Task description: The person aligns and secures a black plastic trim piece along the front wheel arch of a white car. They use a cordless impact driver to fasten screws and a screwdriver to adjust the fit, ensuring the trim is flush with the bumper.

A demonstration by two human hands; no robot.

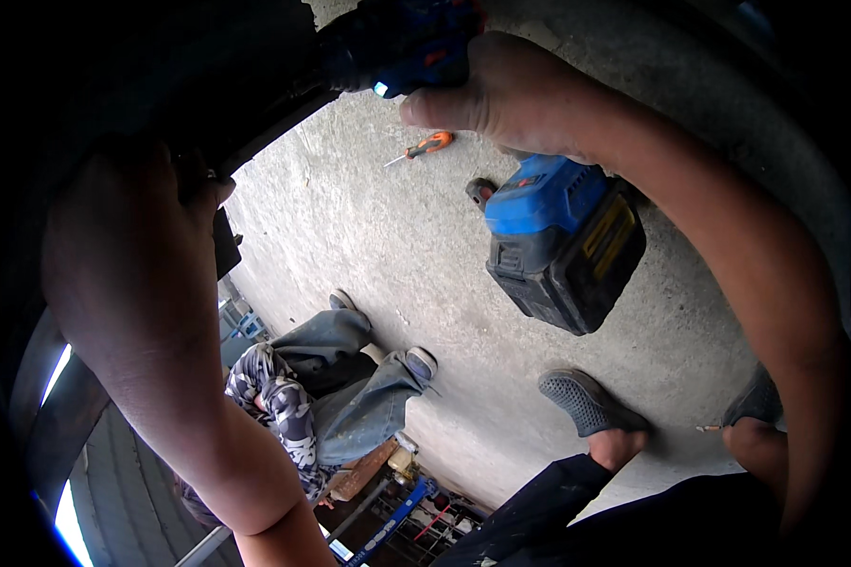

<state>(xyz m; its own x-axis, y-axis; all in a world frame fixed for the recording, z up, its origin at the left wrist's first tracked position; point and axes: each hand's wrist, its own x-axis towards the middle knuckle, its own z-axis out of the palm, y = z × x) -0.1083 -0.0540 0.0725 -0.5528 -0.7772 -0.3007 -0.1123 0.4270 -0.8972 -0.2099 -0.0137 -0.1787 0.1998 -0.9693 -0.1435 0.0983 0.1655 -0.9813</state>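
Right hand (506, 99) clenched round grip of blue plastic drill (548, 198), boxy black battery (563, 274) at its base | left hand (132, 236) at dark straight-edged bar (265, 128) left of drill; grasp cannot be told | orange-handled screwdriver (432, 144) on rough grey concrete floor (340, 217), beneath drill's head | co-worker in denim (359, 418), below-left of drill, partly hidden by left forearm (222, 439).

Your left hand (128, 231) and right hand (515, 94) were bare, as were your forearms (728, 227), uncovered as far as they showed. You wore dark, near-black trousers (548, 515), the left hem ending above a bare ankle (619, 448). Small holes patterned your grey, round-toed left shoe (581, 397); your dark right shoe (756, 395) was partly hidden.
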